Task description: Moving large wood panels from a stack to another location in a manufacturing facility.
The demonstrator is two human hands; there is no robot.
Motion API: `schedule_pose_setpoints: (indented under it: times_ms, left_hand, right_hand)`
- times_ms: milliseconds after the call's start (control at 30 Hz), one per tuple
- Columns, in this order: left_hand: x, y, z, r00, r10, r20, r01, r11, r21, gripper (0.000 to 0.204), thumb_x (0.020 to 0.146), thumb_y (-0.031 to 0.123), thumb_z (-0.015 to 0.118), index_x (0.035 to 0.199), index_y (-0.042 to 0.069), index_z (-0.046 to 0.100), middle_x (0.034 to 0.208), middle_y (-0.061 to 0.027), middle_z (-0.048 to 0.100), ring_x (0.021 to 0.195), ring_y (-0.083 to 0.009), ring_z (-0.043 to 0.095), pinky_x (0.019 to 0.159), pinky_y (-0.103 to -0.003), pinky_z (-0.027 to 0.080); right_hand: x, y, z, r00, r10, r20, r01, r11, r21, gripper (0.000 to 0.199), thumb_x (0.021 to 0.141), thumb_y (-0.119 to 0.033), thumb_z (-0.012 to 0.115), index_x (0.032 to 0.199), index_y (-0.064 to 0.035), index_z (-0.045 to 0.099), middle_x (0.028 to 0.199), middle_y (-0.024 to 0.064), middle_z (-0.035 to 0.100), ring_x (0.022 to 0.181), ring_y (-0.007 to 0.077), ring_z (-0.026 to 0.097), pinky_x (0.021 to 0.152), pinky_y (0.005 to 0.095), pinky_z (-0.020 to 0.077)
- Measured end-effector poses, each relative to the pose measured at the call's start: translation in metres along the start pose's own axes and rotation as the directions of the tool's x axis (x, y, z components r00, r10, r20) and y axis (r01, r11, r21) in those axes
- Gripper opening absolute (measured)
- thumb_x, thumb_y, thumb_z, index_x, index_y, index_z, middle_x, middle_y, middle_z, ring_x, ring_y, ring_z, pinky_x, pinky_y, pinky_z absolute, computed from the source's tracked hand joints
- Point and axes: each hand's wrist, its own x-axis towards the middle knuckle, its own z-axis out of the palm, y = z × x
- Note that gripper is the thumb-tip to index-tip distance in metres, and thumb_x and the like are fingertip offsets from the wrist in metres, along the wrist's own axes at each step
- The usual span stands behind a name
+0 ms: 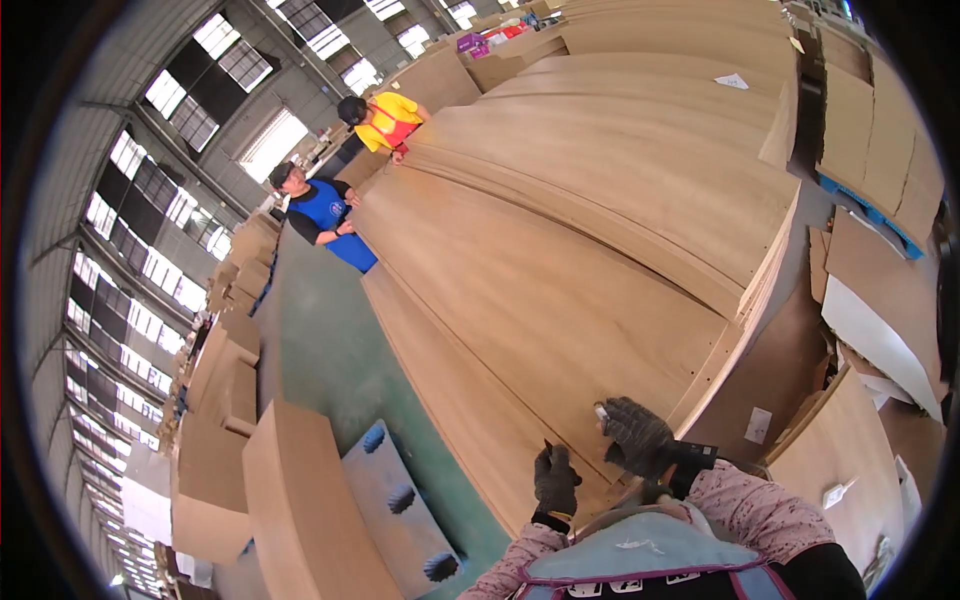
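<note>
Both my hands wear dark grey knit gloves and are over the near end of long, light-brown wood panels [560, 310]. My left hand [556, 482] is closed, with a small, thin dark tip sticking up from its fingers; its kind is too small to tell. To its right, my right hand [640, 437] is curled above the panel surface. A small whitish piece [601, 411] shows at its fingertips, and I cannot make out what it is. A narrower panel [450, 370] lies along the left side, next to the wide one.
Two people, one in a blue apron [322, 205] and one in yellow and red [388, 122], stand at the panels' far end. A grey pallet [400, 500] and a brown box-like stack [315, 500] are at left. Cardboard sheets [885, 290] lean at right.
</note>
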Motion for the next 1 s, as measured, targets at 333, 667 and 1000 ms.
schedule_pose_setpoints:
  times_ms: [333, 667, 1000]
  left_hand:
    - [0.058, -0.009, -0.027, 0.997, 0.063, -0.053, -0.076, 0.949, -0.307, 0.040, 0.088, 0.041, 0.061, 0.100, 0.004, 0.056, 0.070, -0.0024, 0.055, 0.054, -0.0139, 0.052, 0.046, -0.029, 0.042]
    - [0.052, 0.010, -0.033, 0.985, -0.156, 0.069, 0.171, 0.898, -0.406, 0.029, 0.088, 0.042, 0.061, 0.086, 0.014, 0.053, 0.059, 0.0040, 0.043, 0.047, -0.0096, 0.041, 0.044, -0.026, 0.034]
    - [0.041, -0.013, -0.077, 0.987, -0.084, 0.136, 0.132, 0.910, -0.394, 0.021, 0.091, 0.030, 0.058, 0.098, 0.010, 0.062, 0.061, 0.0034, 0.046, 0.050, -0.0082, 0.043, 0.047, -0.026, 0.038]
  right_hand:
    - [0.037, -0.009, 0.075, 0.995, -0.087, 0.049, 0.082, 0.992, 0.094, 0.061, 0.064, -0.019, 0.075, 0.119, -0.0028, 0.054, 0.121, 0.0179, 0.056, 0.116, 0.0347, 0.050, 0.100, 0.0442, 0.0399]
    - [0.029, 0.010, 0.080, 0.810, 0.583, 0.068, -0.380, 0.434, 0.817, 0.036, 0.078, -0.022, 0.068, 0.108, -0.0054, 0.055, 0.097, 0.0099, 0.061, 0.089, 0.0283, 0.061, 0.076, 0.0372, 0.0503]
    - [0.034, 0.063, -0.016, 0.487, 0.798, 0.354, -0.150, -0.323, 0.935, 0.032, 0.082, -0.003, 0.067, 0.110, -0.0087, 0.053, 0.090, 0.0036, 0.058, 0.085, 0.0118, 0.059, 0.071, 0.0287, 0.0517]
